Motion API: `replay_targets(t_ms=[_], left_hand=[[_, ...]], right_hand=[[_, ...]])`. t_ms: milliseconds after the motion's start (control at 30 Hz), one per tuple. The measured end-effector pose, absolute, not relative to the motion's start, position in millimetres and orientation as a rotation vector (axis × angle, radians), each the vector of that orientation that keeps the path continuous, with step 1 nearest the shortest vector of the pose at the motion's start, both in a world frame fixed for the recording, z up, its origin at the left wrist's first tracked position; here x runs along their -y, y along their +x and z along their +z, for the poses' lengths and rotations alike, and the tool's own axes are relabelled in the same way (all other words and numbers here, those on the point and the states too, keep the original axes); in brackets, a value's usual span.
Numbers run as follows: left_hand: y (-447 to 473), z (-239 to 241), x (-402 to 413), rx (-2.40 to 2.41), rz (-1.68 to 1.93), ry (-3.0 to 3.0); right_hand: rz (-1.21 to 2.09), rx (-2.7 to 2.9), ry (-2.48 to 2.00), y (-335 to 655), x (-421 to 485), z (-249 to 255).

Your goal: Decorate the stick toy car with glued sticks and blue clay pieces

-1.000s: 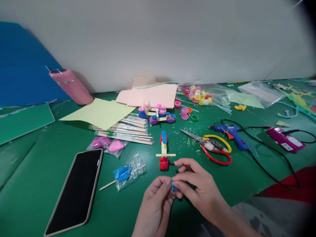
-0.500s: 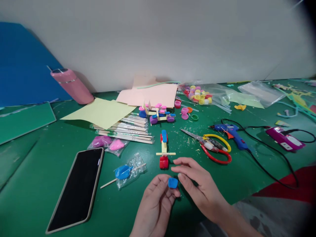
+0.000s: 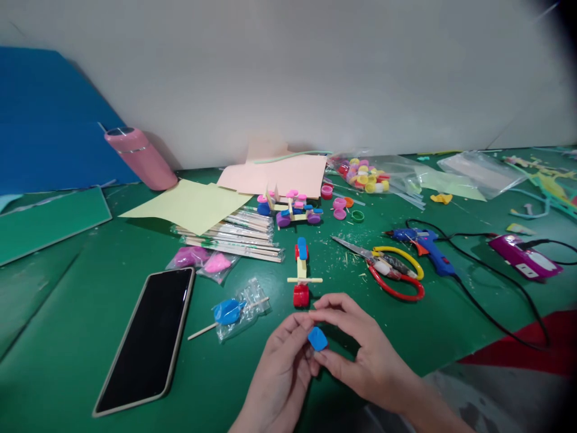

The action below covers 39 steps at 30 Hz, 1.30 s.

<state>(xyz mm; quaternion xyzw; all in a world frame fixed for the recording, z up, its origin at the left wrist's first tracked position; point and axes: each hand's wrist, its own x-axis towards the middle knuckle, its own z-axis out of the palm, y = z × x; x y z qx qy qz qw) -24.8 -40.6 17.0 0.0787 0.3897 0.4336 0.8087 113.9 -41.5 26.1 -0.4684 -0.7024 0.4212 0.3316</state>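
Note:
A small, flat-faced blue piece of modelling clay [image 3: 318,339] is held low in front of me. My left hand [image 3: 286,361] is closed, pinching it from the left. My right hand [image 3: 356,343] curves around its other side, with the thumb at its lower edge and the fingertips by its top, near my left fingers. Just beyond my hands stands a little toy vehicle [image 3: 301,270] with red bottle-cap-like wheels, a pale stick body, a crossbar and a blue clay top. To the left lies blue clay [image 3: 228,312] in a clear bag with a thin stick.
A phone [image 3: 146,340] lies left, below bagged purple and pink clay [image 3: 216,263] and wrapped sticks [image 3: 243,246]. Scissors [image 3: 390,270] and a corded blue glue gun [image 3: 424,245] lie right. Behind are finished toy vehicles [image 3: 297,213], bottle caps [image 3: 339,208] and a pink tumbler [image 3: 144,159].
My right hand has closed in on the blue clay, its thumb now at the lower edge. The clay has turned slightly. The whole view has shifted a little.

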Motion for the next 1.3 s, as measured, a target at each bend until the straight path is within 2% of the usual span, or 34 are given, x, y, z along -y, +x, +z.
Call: replay_targets(t_ms=[600, 1000, 1300], left_hand=[[-21.5, 21.0, 45.5, -0.966, 0.923, 0.39], [-13.7, 22.8, 45.3, -1.142, 0.938, 0.485], [-14.3, 23.1, 47.0, -1.322, 0.933, 0.811]], right_hand=[[0.78, 1.681, -1.267, 110.1, 46.7, 1.0], [0.778, 1.814, -1.305, 121.4, 48.1, 9.2], [0.595, 1.857, -1.277, 123.4, 46.9, 8.8]])
